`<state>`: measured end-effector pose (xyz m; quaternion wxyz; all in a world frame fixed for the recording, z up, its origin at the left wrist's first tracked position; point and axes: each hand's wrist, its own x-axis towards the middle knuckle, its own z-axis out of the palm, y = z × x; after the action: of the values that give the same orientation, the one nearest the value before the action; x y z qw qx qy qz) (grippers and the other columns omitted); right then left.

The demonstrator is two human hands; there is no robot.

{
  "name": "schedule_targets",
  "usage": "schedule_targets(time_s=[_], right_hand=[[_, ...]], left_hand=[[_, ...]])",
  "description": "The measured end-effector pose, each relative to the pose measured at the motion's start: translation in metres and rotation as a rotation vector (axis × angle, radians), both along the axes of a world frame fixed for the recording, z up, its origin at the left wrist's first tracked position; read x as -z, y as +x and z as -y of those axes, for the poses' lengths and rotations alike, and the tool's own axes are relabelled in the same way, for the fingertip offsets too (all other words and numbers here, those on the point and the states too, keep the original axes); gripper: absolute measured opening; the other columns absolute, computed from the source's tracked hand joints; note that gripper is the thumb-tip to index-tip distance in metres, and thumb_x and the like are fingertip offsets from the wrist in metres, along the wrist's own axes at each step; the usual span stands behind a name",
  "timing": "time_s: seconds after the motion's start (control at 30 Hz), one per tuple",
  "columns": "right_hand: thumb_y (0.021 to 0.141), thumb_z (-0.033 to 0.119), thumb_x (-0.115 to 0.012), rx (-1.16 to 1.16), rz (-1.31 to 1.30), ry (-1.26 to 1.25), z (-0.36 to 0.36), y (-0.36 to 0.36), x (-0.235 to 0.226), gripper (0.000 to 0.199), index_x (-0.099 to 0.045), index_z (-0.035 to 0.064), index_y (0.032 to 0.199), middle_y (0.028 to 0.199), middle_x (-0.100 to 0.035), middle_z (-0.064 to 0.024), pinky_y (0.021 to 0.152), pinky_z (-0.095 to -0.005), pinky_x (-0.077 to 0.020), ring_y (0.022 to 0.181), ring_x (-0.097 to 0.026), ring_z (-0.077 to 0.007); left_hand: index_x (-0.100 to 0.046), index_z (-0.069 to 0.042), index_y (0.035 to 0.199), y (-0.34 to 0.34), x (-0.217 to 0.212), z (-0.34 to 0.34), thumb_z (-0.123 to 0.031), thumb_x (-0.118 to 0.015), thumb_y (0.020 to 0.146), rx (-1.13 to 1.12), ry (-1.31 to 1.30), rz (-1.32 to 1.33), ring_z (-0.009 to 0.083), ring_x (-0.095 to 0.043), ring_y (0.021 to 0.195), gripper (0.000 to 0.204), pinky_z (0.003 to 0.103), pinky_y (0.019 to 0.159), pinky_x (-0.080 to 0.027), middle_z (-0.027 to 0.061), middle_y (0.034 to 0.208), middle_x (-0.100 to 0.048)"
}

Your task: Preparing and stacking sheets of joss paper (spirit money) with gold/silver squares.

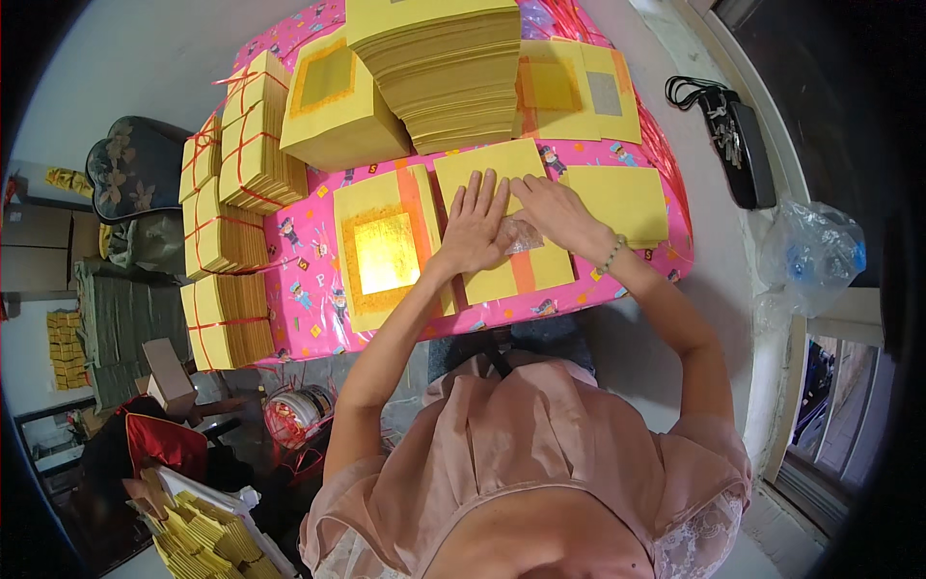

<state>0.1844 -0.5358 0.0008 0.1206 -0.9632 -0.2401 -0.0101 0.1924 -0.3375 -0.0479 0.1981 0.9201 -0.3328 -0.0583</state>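
Note:
My left hand (475,224) lies flat, fingers spread, on a yellow paper sheet (502,280) with an orange stripe, on the pink patterned table cover (309,299). My right hand (552,212) presses on the same sheet beside it, fingers touching a small clear crinkled plastic scrap (522,236) between the hands. To the left lies a yellow sheet with a gold foil square (386,253). Another plain yellow stack (617,200) lies to the right.
A tall stack of yellow paper (446,72) stands behind the hands. Tied bundles (231,241) line the table's left edge. A black pouch with keys (738,145) and a clear plastic bag (805,251) lie on the ledge at right. Folded yellow papers (207,540) fill a box at lower left.

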Motion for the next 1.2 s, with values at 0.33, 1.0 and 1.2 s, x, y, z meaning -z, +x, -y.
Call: schedule_targets(time_s=[0.33, 1.0, 1.2], right_hand=[[0.082, 0.019, -0.066, -0.193, 0.354, -0.145, 0.008, 0.002, 0.008, 0.022, -0.061, 0.0057, 0.098, 0.093, -0.064, -0.0076, 0.077, -0.0356, -0.0531, 0.086, -0.065, -0.0233], [0.102, 0.021, -0.059, 0.439, -0.282, 1.156, 0.053, -0.034, -0.052, 0.042, -0.046, -0.0039, 0.133, 0.116, -0.068, -0.0163, 0.085, -0.0292, -0.0515, 0.102, -0.066, -0.0162], [0.103, 0.01, -0.052, 0.517, -0.228, 1.267, 0.11, -0.068, -0.039, 0.039, -0.04, -0.0017, 0.138, 0.117, -0.067, -0.0136, 0.081, -0.0268, -0.0539, 0.101, -0.066, -0.0146]], left_hand=[[-0.033, -0.008, 0.154, 0.01, -0.012, -0.003, -0.043, -0.054, 0.095, -0.021, -0.104, 0.012, 0.0407, -0.023, 0.148, 0.071, 0.054, 0.118, -0.02, 0.0214, 0.159, -0.028], [-0.044, -0.002, 0.145, -0.024, -0.081, 0.046, -0.003, -0.056, 0.084, -0.075, -0.134, 0.597, 0.0355, -0.049, 0.132, 0.062, 0.047, 0.108, -0.038, 0.0163, 0.147, -0.049], [-0.048, -0.01, 0.145, -0.036, -0.074, 0.083, -0.003, -0.058, 0.084, 0.116, -0.198, 0.528, 0.0346, -0.046, 0.134, 0.062, 0.048, 0.109, -0.038, 0.0159, 0.147, -0.049]])
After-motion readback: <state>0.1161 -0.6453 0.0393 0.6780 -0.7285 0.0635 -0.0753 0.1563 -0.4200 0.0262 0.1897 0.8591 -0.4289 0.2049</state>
